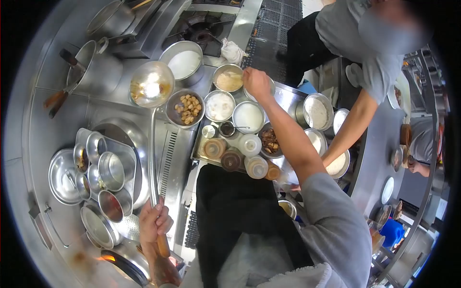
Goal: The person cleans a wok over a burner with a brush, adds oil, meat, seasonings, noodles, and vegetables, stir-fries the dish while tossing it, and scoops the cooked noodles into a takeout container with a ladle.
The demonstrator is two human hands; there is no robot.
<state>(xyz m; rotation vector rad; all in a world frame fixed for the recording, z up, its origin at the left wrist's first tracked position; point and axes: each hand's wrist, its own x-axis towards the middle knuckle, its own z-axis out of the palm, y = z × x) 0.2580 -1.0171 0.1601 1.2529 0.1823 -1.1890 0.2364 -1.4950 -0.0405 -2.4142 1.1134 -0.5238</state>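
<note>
My left hand is wrapped round the lower shaft of a long-handled ladle, just above its wooden end. The ladle's wide round bowl has some brown liquid or bits in it and a bright glare. My right hand reaches over the seasoning bowls with its fingers curled down at the rim of a bowl of pale yellow chopped food. Another bowl is partly hidden under that hand. What the fingers hold, if anything, is hidden. Beside the ladle is a bowl of light brown pieces. Bowls of white powder are near.
A pot of white contents stands by a gas burner. Squeeze bottles crowd the tray's near edge. A co-worker's arm reaches in from the right. Metal pots are at left; a flame shows at lower left.
</note>
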